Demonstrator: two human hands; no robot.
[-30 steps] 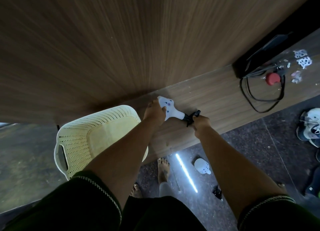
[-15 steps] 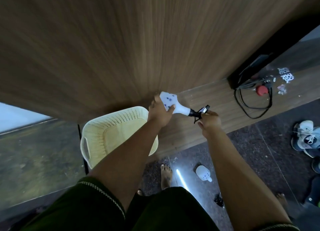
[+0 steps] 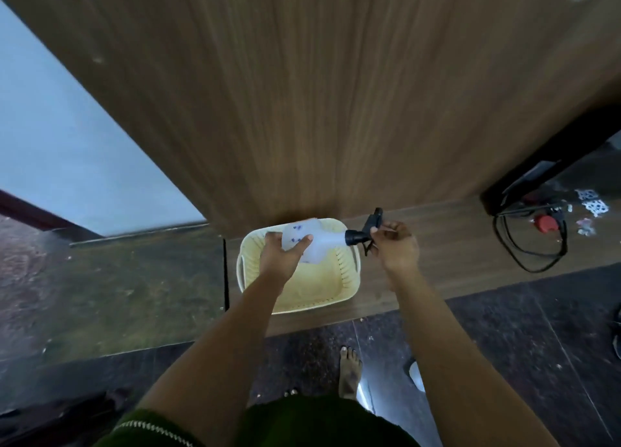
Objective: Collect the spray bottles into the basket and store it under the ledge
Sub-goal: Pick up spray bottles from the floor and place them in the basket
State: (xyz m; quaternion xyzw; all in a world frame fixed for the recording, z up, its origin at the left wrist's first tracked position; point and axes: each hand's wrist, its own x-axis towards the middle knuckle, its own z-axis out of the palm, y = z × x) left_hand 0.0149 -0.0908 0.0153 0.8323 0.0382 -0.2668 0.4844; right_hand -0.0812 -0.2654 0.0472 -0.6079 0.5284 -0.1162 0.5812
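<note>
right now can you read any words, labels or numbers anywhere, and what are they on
None can be read.
Spray bottle: small blue marks, too blurred to tell whether they are text.
White patterned bits on the ledge at right: too small to read.
Basket: no print visible.

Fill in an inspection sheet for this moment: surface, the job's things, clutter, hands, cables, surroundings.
Surface: wooden ledge, basket standing on it.
Job's things: cream perforated basket, nothing seen inside; white spray bottle held sideways over it, black nozzle pointing right.
Clutter: red round object and small white patterned pieces at the ledge's right end.
Hands: left hand grips the bottle's body; right hand pinches the black trigger head.
Cables: black cable looped on the ledge at right.
Surroundings: wood panel behind, dark floor below, bare foot.
</note>
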